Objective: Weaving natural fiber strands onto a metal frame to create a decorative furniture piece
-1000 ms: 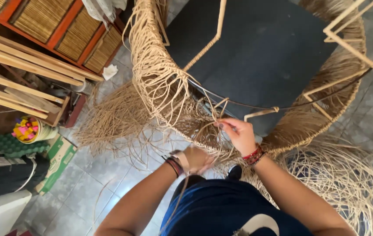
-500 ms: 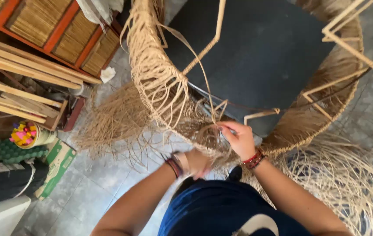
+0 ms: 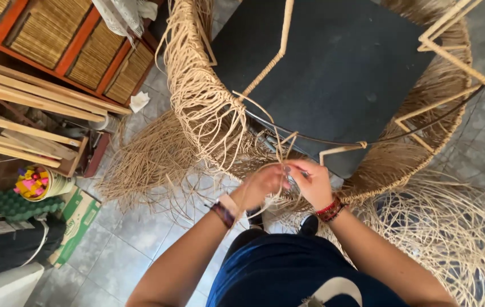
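Nearest us: dark blue clothing [image 3: 288, 273], two bare forearms, beaded bands at both wrists. Left hand [image 3: 262, 185], fingers curled closed on loose tan wicker strands [image 3: 276, 149]. Right hand [image 3: 310, 182], touching the left, fingers pinched on the same strands. Both sit at the near rim of the large round half-woven wicker frame [image 3: 208, 108], which stands on the grey tiled floor [image 3: 123, 250]. Beyond: black flat panel [image 3: 333, 62] inside the frame. Far left: pale wooden slats [image 3: 21, 96], a tub of coloured bits [image 3: 35, 182].
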